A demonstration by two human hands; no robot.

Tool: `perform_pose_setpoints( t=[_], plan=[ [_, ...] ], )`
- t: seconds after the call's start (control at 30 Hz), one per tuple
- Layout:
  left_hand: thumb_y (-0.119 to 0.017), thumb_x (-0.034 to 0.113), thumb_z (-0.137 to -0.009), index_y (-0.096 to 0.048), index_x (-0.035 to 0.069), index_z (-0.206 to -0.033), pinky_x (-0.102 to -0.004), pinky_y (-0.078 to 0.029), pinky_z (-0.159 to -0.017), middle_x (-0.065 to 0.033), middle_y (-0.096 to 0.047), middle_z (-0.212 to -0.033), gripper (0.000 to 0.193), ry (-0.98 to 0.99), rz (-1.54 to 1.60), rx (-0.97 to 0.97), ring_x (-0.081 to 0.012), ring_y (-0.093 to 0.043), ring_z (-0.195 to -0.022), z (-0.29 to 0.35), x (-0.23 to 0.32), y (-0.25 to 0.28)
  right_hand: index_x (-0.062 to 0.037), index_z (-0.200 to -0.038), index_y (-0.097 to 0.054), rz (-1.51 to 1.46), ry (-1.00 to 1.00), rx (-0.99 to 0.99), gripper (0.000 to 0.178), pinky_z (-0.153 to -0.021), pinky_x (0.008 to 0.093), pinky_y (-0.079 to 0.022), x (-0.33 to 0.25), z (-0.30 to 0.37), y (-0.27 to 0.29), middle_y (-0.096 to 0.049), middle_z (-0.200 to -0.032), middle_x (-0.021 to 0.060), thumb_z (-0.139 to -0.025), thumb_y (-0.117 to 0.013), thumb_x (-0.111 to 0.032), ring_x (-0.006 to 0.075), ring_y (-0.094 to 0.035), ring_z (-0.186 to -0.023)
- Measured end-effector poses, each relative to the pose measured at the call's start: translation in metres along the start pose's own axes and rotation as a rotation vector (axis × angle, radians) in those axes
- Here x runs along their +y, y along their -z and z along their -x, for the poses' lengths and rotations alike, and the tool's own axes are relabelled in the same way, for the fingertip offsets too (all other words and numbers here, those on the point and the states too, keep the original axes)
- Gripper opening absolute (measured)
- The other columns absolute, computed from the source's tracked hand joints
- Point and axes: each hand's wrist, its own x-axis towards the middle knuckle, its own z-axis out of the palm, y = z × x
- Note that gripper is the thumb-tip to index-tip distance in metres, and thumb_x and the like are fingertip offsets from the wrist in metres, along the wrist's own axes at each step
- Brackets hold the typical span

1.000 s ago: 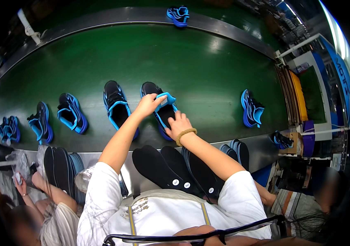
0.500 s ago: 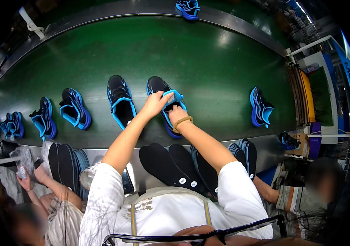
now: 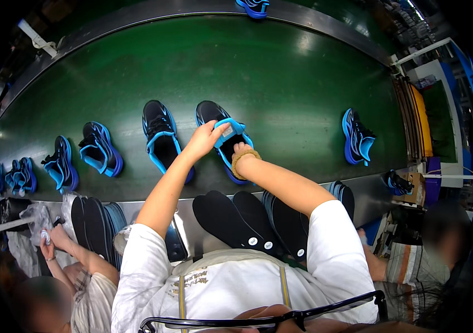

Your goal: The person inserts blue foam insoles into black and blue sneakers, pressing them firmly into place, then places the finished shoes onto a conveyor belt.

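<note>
A black and blue sports shoe (image 3: 209,112) stands on the green conveyor belt (image 3: 281,72), toe pointing away from me. My left hand (image 3: 205,139) pinches the light blue tongue (image 3: 225,129) and folds it back toward the toe, so the opening is spread. My right hand (image 3: 241,155), with a tan band round the wrist, reaches into the heel end of the opening. Its fingertips are hidden inside the shoe. Just left stands a matching shoe (image 3: 159,125), untouched.
Black insoles (image 3: 222,222) with white round stickers lie on the metal ledge (image 3: 369,194) before me; more insole stacks (image 3: 95,222) flank them. Further shoes stand left, and one shoe (image 3: 357,137) right. Co-workers sit either side; one person's hand (image 3: 48,247) holds something small.
My left hand has drawn the tongue further back toward the toe, showing more of its lining. My right hand stays at the shoe's opening. The view has shifted slightly.
</note>
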Motion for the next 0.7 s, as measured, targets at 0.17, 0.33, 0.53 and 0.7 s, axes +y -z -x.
perform_pose_setpoints(
  t=[0.17,0.33,0.53,0.7],
  plan=[
    [-0.052,0.039,-0.074,-0.05,-0.001,-0.078,-0.0312,-0.038,-0.053,-0.0135,-0.051,-0.061,0.041,0.053,0.002,-0.003,-0.0208,-0.049,-0.056,-0.003,-0.008,0.0,-0.0116,-0.105,-0.051,0.015,0.031,-0.004,0.031,-0.084,0.0299,-0.031,0.0,-0.01,-0.004,-0.042,-0.113,0.0088,-0.075,-0.048,-0.02,0.0232,-0.04,-0.102],
    [-0.057,0.035,-0.07,-0.044,0.002,-0.082,-0.0328,-0.039,-0.051,-0.0122,-0.052,-0.061,0.037,0.092,-0.32,0.356,-0.0253,-0.052,-0.056,0.001,0.013,-0.004,-0.0141,-0.102,-0.053,0.257,0.412,0.171,0.028,-0.092,0.0337,-0.023,0.021,-0.007,-0.011,-0.051,-0.101,0.0024,-0.078,-0.041,-0.023,0.0167,-0.042,-0.101],
    [-0.061,0.027,-0.064,-0.046,0.007,-0.076,-0.0357,-0.041,-0.052,-0.0089,-0.048,-0.061,0.028,-0.492,-0.765,0.372,-0.0261,-0.052,-0.057,-0.009,-0.015,-0.008,-0.004,-0.097,-0.055,-0.21,0.419,-0.307,0.042,-0.1,0.0365,-0.001,0.027,0.036,0.032,-0.051,-0.106,0.008,-0.077,-0.03,-0.032,0.0151,-0.041,-0.107],
    [-0.062,0.03,-0.055,-0.045,0.005,-0.076,-0.0337,-0.041,-0.054,-0.0074,-0.048,-0.066,0.037,-0.428,-0.9,0.227,-0.0238,-0.053,-0.06,-0.001,0.015,-0.01,-0.0005,-0.099,-0.053,-0.395,0.138,-0.012,0.056,-0.1,0.0358,0.003,0.007,0.031,-0.013,-0.051,-0.104,0.0154,-0.074,-0.026,-0.042,0.0161,-0.042,-0.105]
  ],
)
